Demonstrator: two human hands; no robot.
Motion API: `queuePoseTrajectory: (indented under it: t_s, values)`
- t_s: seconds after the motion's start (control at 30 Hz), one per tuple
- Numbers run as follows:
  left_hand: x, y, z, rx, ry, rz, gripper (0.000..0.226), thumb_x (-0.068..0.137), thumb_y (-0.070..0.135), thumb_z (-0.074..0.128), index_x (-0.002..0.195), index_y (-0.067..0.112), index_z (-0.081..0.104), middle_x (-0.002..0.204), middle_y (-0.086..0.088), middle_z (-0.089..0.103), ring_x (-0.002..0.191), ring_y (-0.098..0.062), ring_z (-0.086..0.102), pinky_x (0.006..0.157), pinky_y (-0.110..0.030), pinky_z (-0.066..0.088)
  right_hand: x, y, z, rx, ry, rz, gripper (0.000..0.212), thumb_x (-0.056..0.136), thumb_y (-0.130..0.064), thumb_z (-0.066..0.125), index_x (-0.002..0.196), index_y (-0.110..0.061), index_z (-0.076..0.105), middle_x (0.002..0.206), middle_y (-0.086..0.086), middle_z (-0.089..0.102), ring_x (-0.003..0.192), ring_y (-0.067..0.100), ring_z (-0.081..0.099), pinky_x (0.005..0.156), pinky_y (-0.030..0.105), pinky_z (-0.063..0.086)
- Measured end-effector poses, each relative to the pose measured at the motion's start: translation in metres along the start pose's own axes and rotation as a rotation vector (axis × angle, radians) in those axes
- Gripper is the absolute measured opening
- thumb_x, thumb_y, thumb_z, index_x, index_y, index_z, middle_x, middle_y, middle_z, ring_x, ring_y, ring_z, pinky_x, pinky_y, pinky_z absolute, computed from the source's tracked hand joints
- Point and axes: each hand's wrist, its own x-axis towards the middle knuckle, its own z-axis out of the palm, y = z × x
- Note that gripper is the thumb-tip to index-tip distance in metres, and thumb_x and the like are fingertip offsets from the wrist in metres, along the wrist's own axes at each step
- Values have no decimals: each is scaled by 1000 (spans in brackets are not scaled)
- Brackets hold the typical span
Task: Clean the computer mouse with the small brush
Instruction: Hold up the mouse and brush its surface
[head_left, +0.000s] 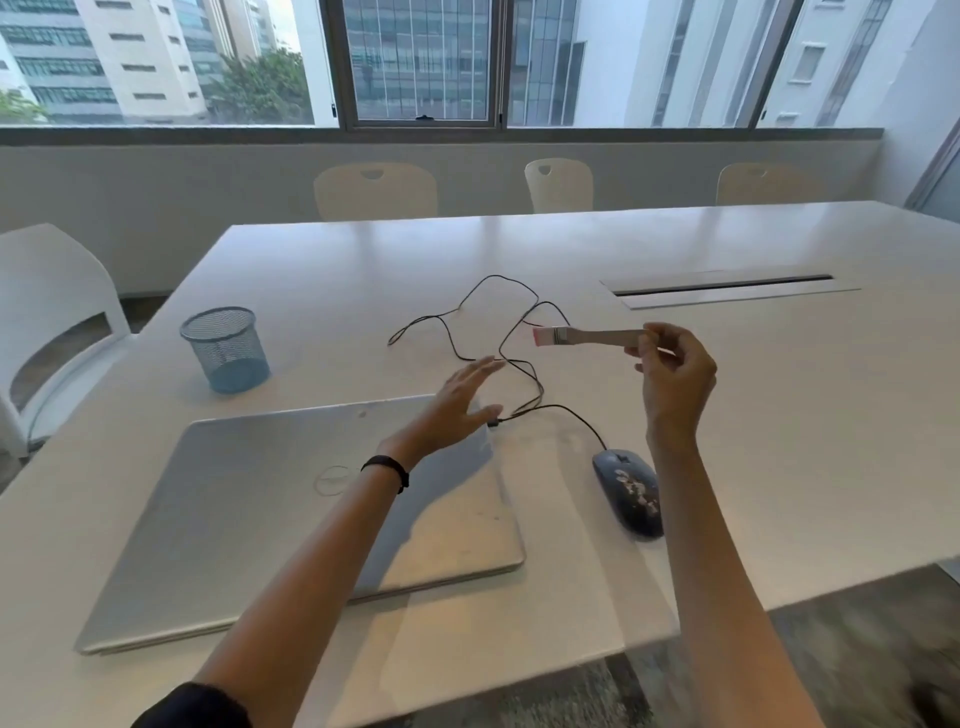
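Mouse (628, 492) axis runs near-far, brush (592, 336) horiz, bristles left

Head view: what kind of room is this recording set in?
Probably an office meeting room: a long white table with a cable slot, chairs along it, and windows facing tall buildings.

Brush (592, 336) handle end hidden in right hand (675, 371), mouse (629, 491) blurred
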Motion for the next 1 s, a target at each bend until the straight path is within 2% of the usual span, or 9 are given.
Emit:
queuePoseTrajectory:
  t_s: [0.17, 0.33, 0.47, 0.6, 0.83, 1.0]
  values:
    - [14, 34, 24, -3, -200, 102, 64, 90, 23, 61, 144, 15, 29, 153, -5, 25, 141, -18, 24, 114, -28, 18, 13, 21, -40, 21, 31, 70, 12, 94, -7, 61, 104, -4, 66, 96, 14, 70, 68, 2, 69, 64, 19, 56]
    - [27, 55, 44, 20, -442, 131, 79, 83, 27, 69, 146, 20, 22, 154, -2, 24, 140, -13, 22, 113, -22, 15, 21, 35, -73, 11, 54, 83, 11, 94, -8, 61, 105, -6, 65, 102, 17, 71, 80, 23, 72, 69, 26, 58]
    - [38, 58, 55, 59, -561, 93, 90, 77, 21, 75, 147, 20, 19, 155, 0, 21, 141, -12, 17, 107, -13, 7, 30, 43, -97, 10, 66, 92, 10, 94, -5, 60, 102, -8, 65, 97, 13, 70, 76, 14, 72, 66, 23, 57]
    - [52, 61, 57, 25, -634, 64, 96, 75, 17, 77, 148, 21, 15, 156, 3, 19, 143, -12, 16, 115, -23, 8, 39, 55, -118, 44, 66, 127, 11, 93, -4, 59, 99, -10, 65, 90, 5, 67, 68, 1, 71, 61, 17, 54]
    - [71, 65, 71, -46, -774, 93, 100, 74, 19, 78, 148, 27, 11, 153, 6, 29, 142, -11, 19, 119, -38, 10, 48, 73, -141, 68, -8, 188, 14, 95, -3, 57, 96, -14, 64, 85, 0, 65, 66, 3, 71, 59, 15, 54]
    - [83, 64, 83, -40, -884, 116, 92, 74, 19, 78, 146, 30, 22, 154, 12, 22, 140, -5, 14, 119, -44, 9, 52, 88, -149, 68, -3, 240, 12, 95, -3, 56, 99, -11, 64, 87, 1, 66, 65, 4, 71, 57, 17, 55]
